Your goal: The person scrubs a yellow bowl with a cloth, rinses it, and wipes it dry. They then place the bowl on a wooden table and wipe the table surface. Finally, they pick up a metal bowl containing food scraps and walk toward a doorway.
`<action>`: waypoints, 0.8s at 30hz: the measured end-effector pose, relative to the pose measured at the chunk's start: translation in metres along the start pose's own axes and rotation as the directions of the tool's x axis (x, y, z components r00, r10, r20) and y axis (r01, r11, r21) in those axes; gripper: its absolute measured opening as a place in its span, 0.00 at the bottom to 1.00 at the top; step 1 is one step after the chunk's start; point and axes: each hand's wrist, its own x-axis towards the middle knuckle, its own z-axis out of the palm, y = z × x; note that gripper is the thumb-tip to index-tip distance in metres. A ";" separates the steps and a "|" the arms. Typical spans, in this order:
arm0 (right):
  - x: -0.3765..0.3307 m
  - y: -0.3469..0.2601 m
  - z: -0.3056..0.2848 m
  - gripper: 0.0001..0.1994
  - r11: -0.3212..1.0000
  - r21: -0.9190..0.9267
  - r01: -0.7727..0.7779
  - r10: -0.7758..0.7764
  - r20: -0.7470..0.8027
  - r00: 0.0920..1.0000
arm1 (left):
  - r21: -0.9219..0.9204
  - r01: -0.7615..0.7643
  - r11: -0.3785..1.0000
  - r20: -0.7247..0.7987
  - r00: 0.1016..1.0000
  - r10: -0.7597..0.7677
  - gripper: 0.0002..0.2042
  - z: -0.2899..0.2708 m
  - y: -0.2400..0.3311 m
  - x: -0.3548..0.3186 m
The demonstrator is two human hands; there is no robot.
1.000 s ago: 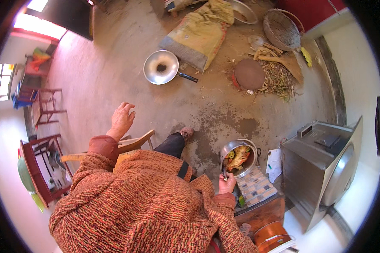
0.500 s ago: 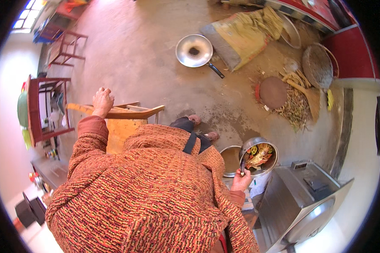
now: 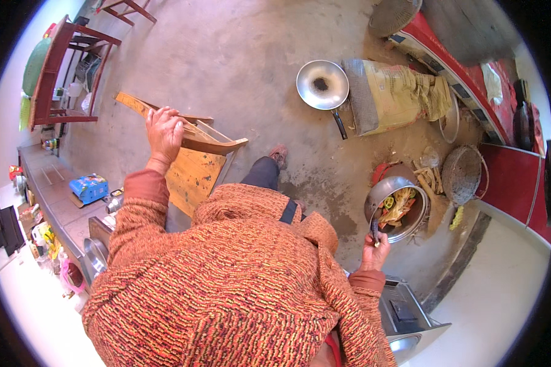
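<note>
My right hand is closed around the dark handle of a shiny steel saucepan, held out at my right with its mouth tilted up toward me. Inside are food scraps, with pale leafy pieces, green slices and orange-red bits. At my left stands a wooden chair with a worn yellowish seat. The fingers of my left hand are curled over its back rail; the palm side is hidden.
A wok lies on the floor ahead, beside a yellow-grey sack. Past the saucepan are a wire basket, sticks and a red-sided round stool, partly covered. Left are a red wooden table and a counter with a blue box.
The saucepan has moved away from the metal stove and another round vessel, over the floor near the stool. My left hand has come down onto the chair's back rail. The view has turned.
</note>
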 end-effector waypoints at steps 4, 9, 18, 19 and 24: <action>0.007 -0.028 0.074 0.07 0.990 0.102 -0.094 0.070 0.213 0.975 | -0.106 0.044 0.993 -0.016 0.999 -0.046 0.10 0.001 0.007 0.013; 0.000 -0.050 0.173 0.09 0.986 0.070 -0.152 0.126 0.296 0.947 | -0.193 0.109 0.975 -0.013 0.993 -0.114 0.09 -0.005 0.010 0.016; 0.035 -0.050 0.287 0.04 0.964 -0.102 -0.246 0.266 0.391 0.881 | -0.199 0.189 0.962 0.009 0.982 -0.191 0.08 -0.011 0.014 0.016; 0.040 -0.048 0.297 0.03 0.962 -0.115 -0.247 0.272 0.385 0.882 | -0.204 0.198 0.959 0.013 0.980 -0.199 0.08 -0.012 0.013 0.016; 0.055 -0.051 0.355 0.03 0.908 -0.382 -0.174 0.331 0.398 0.855 | -0.169 0.218 0.961 0.020 0.976 -0.218 0.08 -0.010 0.013 0.012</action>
